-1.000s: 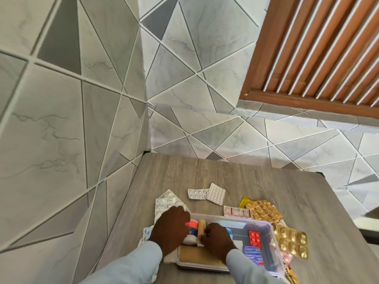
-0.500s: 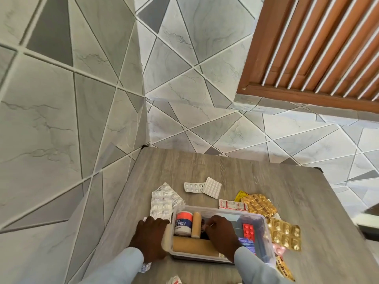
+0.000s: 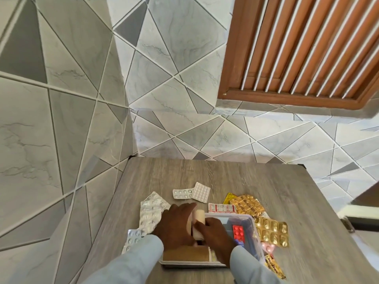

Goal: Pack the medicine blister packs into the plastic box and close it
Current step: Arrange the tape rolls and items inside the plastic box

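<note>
Cut off at the bottom edge: both pale sleeves and the near rim of the clear plastic box (image 3: pixel 254 228), so no telling whether a lid lies there. Inside the box, a brown flat slab (image 3: pixel 185 255) nearest, a red blister pack (image 3: pixel 238 232) toward the right wall, and blue items under it too blurred to name.

Over the box's left half, the left hand (image 3: pixel 176 224), fingers curled around something pale and round, mostly hidden beneath the palm; cannot tell whether that grip is truly clenched on it. Just right of it, the right hand (image 3: pixel 215 235), its grip closed on a cream roll (image 3: pixel 199 218) that stands tilted between the two hands.

Left of the box, partly covered by the left sleeve, a silver blister strip (image 3: pixel 133 238); beyond it, a crumpled silver foil sheet (image 3: pixel 151 212). Right of the box, touching its wall, gold blister packs (image 3: pixel 272 230); a pink pack (image 3: pixel 268 248) and a yellow printed pack (image 3: pixel 274 267) run toward the lower edge, motion-smeared.

Farther back, a red-and-white strip (image 3: pixel 221 208) beside a gold foil heap (image 3: pixel 246 206), then two white blister packs (image 3: pixel 192 192), overlapping.

Beyond those, bare wood-grain desk (image 3: pixel 205 171) up to the tiled wall (image 3: pixel 184 130), with open room also along the right side. Desk jammed into the wall corner on the left. Above right, a wooden louvred shutter (image 3: pixel 303 48), cropped by the frame.
</note>
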### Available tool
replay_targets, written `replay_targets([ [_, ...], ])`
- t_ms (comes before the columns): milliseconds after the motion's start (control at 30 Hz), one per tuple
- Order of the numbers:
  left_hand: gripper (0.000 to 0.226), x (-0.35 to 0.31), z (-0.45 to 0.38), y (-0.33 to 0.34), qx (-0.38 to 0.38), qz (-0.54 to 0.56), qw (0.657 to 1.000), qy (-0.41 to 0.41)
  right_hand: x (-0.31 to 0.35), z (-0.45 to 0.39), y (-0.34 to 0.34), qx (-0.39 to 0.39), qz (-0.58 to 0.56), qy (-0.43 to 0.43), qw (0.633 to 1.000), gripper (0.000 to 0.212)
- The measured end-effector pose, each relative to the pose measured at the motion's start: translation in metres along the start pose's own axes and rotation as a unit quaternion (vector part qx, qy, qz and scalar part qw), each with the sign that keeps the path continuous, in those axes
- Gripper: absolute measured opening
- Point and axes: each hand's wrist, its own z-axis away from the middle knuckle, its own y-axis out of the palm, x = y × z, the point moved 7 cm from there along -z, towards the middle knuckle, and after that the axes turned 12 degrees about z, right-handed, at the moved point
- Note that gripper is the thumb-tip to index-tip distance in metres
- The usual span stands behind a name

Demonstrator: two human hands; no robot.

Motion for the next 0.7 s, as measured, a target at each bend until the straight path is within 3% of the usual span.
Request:
replay_targets([
  [100,0.09,0.024,0.004,-0.003,-0.047,0.029,0.998,0.001,-0.025,-0.012,-0.019,-0.105,0.127,0.036,0.986,0.056],
  [300,0.059,0.094,0.025,-0.032,-0.164,0.15,0.971,-0.082,-0.026,-0.02,-0.011,-0.128,0.244,0.066,0.959,0.061],
  [500,0.044,0.144,0.05,-0.042,-0.18,0.193,0.952,-0.155,-0.028,-0.024,-0.003,-0.137,0.228,0.057,0.962,0.063],
  [700,0.039,0.16,0.059,-0.034,-0.153,0.198,0.956,-0.153,-0.02,-0.02,-0.002,-0.131,0.224,0.053,0.964,0.038],
])
